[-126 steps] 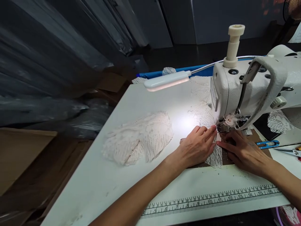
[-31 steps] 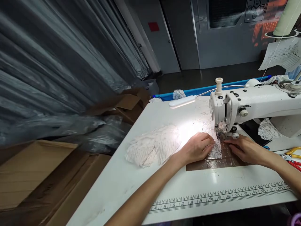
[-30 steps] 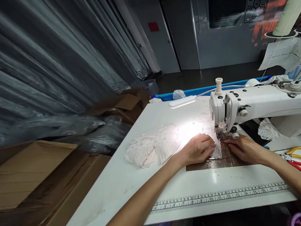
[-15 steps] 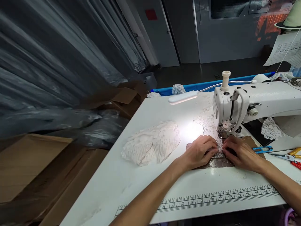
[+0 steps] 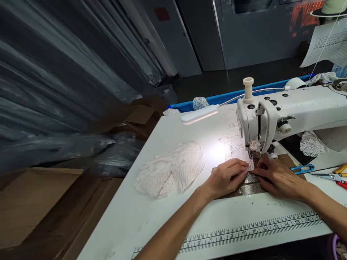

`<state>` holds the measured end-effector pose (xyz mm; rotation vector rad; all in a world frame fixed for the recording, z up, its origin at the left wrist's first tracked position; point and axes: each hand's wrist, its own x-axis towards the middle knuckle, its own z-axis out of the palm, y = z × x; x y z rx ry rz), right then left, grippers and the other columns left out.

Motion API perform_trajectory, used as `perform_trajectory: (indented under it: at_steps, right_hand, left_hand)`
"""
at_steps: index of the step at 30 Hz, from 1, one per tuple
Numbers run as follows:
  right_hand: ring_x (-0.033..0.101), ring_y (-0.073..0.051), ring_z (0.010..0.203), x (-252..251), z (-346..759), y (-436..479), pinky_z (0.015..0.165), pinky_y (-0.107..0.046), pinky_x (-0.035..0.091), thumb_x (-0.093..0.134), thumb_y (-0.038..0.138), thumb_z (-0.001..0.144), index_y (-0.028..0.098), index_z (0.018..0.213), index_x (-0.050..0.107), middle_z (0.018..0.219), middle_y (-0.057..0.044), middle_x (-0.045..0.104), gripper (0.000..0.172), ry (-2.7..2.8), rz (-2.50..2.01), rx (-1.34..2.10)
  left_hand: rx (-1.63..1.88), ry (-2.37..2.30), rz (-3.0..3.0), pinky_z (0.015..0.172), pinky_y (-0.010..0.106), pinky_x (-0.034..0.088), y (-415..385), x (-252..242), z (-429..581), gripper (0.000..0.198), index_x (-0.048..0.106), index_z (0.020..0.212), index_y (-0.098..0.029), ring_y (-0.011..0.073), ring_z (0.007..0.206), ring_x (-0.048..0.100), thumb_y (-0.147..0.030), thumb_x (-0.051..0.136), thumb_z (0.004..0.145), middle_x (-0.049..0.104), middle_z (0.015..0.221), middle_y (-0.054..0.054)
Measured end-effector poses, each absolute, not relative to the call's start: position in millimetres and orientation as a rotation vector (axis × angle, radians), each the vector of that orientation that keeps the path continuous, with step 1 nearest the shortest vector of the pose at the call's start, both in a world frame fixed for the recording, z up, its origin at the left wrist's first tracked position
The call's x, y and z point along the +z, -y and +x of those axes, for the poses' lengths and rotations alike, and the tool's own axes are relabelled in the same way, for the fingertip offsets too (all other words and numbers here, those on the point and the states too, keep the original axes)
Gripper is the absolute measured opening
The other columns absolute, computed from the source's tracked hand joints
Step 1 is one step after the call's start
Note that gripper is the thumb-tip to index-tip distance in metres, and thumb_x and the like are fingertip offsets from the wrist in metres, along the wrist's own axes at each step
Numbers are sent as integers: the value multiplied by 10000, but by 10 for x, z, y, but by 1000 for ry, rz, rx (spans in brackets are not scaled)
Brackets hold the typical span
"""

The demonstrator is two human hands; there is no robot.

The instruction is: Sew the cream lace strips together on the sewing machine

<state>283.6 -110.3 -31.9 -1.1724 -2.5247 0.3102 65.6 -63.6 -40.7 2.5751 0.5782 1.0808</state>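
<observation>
A strip of white lace fabric (image 5: 235, 148) runs from the back of the table to the needle area of a white sewing machine (image 5: 295, 112). My left hand (image 5: 226, 177) pinches the near end of the lace between thumb and fingers, just in front of the presser foot (image 5: 254, 154). Close beside it, my right hand (image 5: 276, 177) has its fingertips on the same edge, with the index finger stretched toward the left hand. Both hands rest over the shiny machine plate (image 5: 249, 189).
A crumpled pile of white lace (image 5: 173, 168) lies left on the table. Blue thread snips (image 5: 302, 169) and scissors (image 5: 329, 176) are at the right. A lamp (image 5: 200, 114) lights the work. A ruler strip (image 5: 244, 233) follows the front edge. Cardboard boxes (image 5: 38, 202) stand at left.
The view has turned slightly, so most things sit a little further left. My right index finger has stretched out further along the lace edge. Both hands stay at the fabric.
</observation>
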Motion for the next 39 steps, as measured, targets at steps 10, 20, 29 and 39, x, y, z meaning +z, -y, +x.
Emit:
perform_trajectory:
  at_steps: [10,20,29,39]
  right_hand:
    - [539,-235,922,-222,2889,1117,832,-430,471,569,120,809,273,1058,720,983,-79,575,329,2535,-1123,501]
    - [600,-213,763,-379,2899,1026,707,-385,546,395,190,933,180,1269,590,967,-129,603,389,2329,-1306,338]
    - [571,-221,776,-418,2876,1017,707,-402,546,405,171,931,178,1231,624,932,-128,559,372,2383,-1257,246]
    - [589,-209,824,-465,2946,1004,745,-408,550,448,156,904,241,1250,620,1014,-126,551,395,2465,-1207,310]
  left_hand:
    - [984,-466,2887,704,316,526,629,-447,684,103,633,887,-159,140,734,635,-138,533,897,726,883,45]
    - [997,-464,3031,742,323,482,650,-428,667,128,616,833,-179,111,689,591,-136,519,906,690,903,30]
    - [997,-358,3072,618,272,453,649,-400,675,129,606,798,-162,113,653,549,-98,542,890,703,814,11]
    - [819,-346,3052,641,314,481,722,-325,632,129,653,887,-117,166,702,604,-168,542,845,700,872,66]
